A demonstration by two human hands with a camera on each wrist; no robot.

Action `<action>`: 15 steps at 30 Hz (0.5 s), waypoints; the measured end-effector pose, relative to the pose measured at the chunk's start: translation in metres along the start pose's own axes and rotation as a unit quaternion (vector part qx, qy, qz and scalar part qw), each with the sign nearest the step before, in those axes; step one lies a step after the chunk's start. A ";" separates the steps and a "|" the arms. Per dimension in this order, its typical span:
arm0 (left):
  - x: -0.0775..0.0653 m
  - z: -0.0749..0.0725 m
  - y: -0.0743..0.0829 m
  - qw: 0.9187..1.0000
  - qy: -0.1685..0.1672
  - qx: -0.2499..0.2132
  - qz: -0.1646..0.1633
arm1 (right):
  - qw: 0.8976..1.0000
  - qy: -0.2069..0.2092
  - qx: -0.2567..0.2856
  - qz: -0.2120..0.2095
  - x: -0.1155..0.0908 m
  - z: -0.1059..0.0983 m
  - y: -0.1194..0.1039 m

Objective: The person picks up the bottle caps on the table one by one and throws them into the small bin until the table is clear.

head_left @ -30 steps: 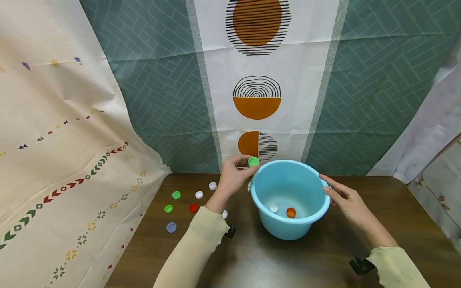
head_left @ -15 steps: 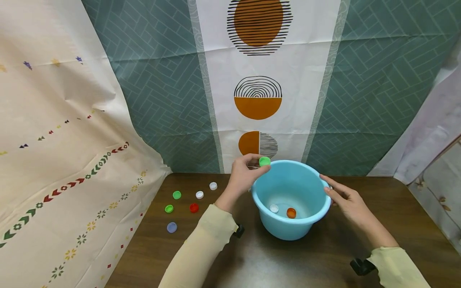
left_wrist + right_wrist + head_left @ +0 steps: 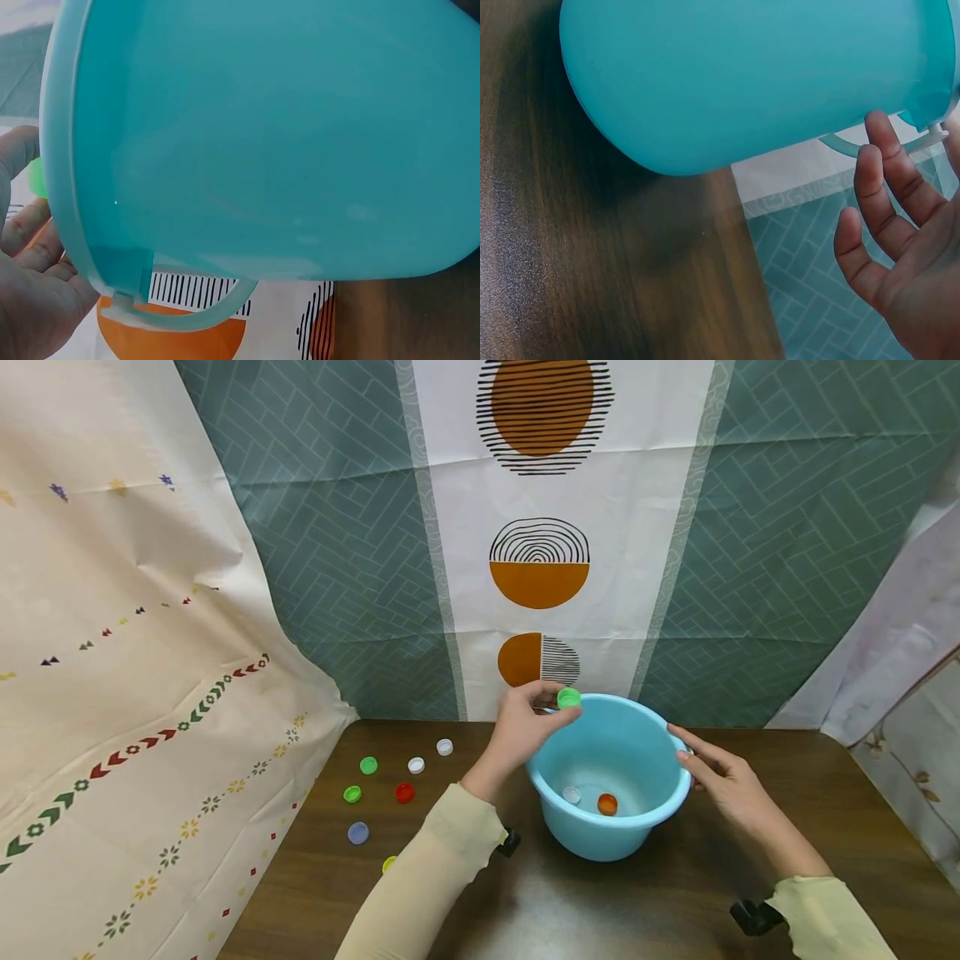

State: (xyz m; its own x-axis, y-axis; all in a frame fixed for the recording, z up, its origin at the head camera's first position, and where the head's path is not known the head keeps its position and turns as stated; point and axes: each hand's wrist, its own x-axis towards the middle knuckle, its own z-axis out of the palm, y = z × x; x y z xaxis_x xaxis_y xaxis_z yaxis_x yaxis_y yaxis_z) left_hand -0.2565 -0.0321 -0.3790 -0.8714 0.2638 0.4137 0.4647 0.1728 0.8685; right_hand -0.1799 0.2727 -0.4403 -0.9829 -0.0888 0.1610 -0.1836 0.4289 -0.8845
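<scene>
My left hand (image 3: 525, 727) pinches a green bottle cap (image 3: 569, 697) between thumb and fingers, over the left rim of a light blue bucket (image 3: 592, 842). In the left wrist view the bucket's wall hides most of the cap (image 3: 36, 180). On the bucket's inner floor lie a white bottle cap (image 3: 572, 795) and an orange bottle cap (image 3: 607, 804). My right hand (image 3: 726, 779) holds the bucket's right rim, thumb and index finger at the edge. The right wrist view shows its other fingers (image 3: 870, 176) loosely bent beside the outer wall, near the handle (image 3: 841, 146).
On the brown table (image 3: 292, 902), left of the bucket, lie several bottle caps: green (image 3: 368, 765), white (image 3: 416, 765), red (image 3: 404, 792), blue (image 3: 358, 833). A yellow cap (image 3: 388, 864) is partly covered by the left sleeve. Patterned cloth (image 3: 360, 568) hangs behind the table.
My left hand has moved right with the green cap, from beside the bucket's left edge to over its opening. The yellow cap now shows beside the sleeve. The right hand stays on the rim.
</scene>
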 end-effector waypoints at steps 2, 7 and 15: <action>0.001 0.002 0.001 1.000 -0.004 -0.001 0.003 | 1.000 0.000 -0.001 -0.003 0.000 -0.001 0.000; 0.000 0.004 0.003 1.000 -0.008 0.000 0.004 | 1.000 -0.003 0.000 -0.008 0.001 -0.001 0.002; 0.000 0.006 0.004 1.000 -0.011 0.002 -0.004 | 1.000 -0.002 -0.003 -0.009 0.001 -0.001 0.002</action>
State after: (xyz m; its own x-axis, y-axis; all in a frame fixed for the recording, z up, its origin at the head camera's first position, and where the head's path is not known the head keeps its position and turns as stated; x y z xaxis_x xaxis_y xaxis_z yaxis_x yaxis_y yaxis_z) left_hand -0.2542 -0.0258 -0.3771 -0.8717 0.2836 0.3997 0.4577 0.1795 0.8708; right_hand -0.1817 0.2743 -0.4417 -0.9793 -0.0996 0.1763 -0.2022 0.4332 -0.8783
